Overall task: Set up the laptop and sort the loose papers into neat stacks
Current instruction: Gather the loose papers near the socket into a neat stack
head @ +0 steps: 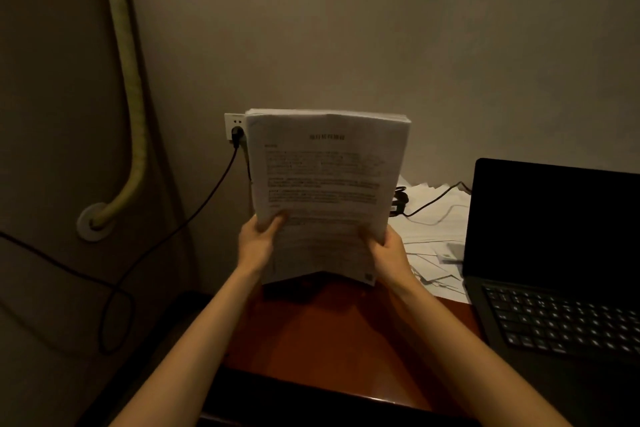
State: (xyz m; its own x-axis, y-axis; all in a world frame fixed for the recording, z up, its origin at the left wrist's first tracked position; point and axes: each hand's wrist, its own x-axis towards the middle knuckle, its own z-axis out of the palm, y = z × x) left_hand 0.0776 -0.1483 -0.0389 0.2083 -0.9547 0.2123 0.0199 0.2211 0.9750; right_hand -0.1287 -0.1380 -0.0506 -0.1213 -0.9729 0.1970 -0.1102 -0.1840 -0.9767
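Observation:
A thick stack of printed papers [325, 184] stands upright above the reddish-brown desk [329, 333], its printed face toward me. My left hand [258, 243] grips its lower left edge, thumb on the front page. My right hand [384, 248] grips the lower right edge the same way. The stack's bottom edge hangs just above the desk, or touches it; I cannot tell which. A black laptop [554, 253] sits open at the right, its screen dark. Loose white papers [433, 236] lie scattered between the stack and the laptop.
A wall socket [234, 126] with a black plug sits behind the stack's upper left corner; its cable [173, 232] loops down the left wall. Another cable [436, 199] runs across the loose papers. A yellow-green hose [130, 80] enters a wall fitting at left.

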